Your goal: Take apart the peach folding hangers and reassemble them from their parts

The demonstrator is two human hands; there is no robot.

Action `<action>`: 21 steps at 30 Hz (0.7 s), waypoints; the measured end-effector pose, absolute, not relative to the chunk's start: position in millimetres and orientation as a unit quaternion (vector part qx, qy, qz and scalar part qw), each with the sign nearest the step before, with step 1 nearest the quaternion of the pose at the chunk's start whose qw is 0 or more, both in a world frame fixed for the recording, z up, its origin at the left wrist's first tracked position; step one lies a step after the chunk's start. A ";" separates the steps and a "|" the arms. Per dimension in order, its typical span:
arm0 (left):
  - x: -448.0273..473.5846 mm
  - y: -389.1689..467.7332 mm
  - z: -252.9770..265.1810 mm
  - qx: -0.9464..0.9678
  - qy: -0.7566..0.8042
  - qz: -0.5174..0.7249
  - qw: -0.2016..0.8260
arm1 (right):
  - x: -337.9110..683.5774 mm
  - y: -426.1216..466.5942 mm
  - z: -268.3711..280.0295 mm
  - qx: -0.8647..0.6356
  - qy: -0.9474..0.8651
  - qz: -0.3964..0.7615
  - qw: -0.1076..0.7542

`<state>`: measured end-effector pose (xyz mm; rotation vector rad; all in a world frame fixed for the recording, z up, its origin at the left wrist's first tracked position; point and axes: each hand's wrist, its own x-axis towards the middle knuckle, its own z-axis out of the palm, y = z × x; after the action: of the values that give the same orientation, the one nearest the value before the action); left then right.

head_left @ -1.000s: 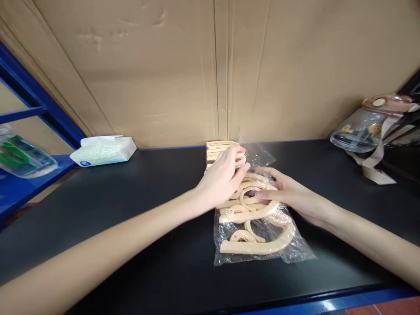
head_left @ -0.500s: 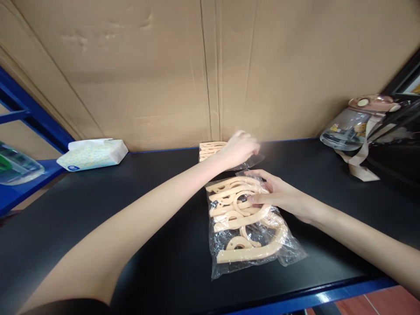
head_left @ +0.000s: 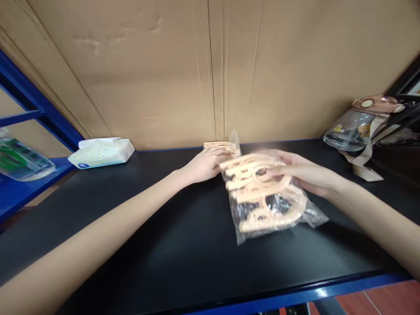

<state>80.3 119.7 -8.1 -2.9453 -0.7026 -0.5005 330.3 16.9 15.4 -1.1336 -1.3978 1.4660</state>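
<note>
A clear plastic bag of beige folding hangers (head_left: 262, 192) is in my right hand (head_left: 292, 168), thumb on top and fingers behind its far right part. The bag is tilted and blurred, seemingly lifted off the black tabletop. Farther back, a second bag of beige hangers (head_left: 229, 147) lies by the cardboard wall, its clear plastic end sticking up. My left hand (head_left: 208, 164) rests at the near left of that second bag, fingers stretched over its edge and not closed round it. The left fingertips are partly hidden beside the held bag.
A tissue pack (head_left: 101, 153) lies at the back left. At the back right a clear bottle with a pink lid and strap (head_left: 351, 127) leans over. A blue frame (head_left: 49, 113) holds a bottle of greenish liquid (head_left: 22, 157) on the left. Cardboard (head_left: 164, 78) walls the back.
My right hand has raised the near bag and shifted it right and away from me. My left hand has moved left and down across the far bag, whose plastic end now stands up.
</note>
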 end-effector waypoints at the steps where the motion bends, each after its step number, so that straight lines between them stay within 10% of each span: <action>1: 77.6 116.1 -11.1 -0.956 -0.239 -0.166 0.038 | 331.1 24.5 17.5 -0.453 -0.545 0.567 0.421; 21: 79.4 83.5 -24.4 -0.913 -0.327 -0.168 0.179 | 270.4 168.6 -24.9 -0.505 -0.708 0.231 0.436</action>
<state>79.4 83.5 -24.4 -2.5804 -0.9236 -0.4759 270.4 168.6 -24.9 -1.2577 -1.7620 0.5746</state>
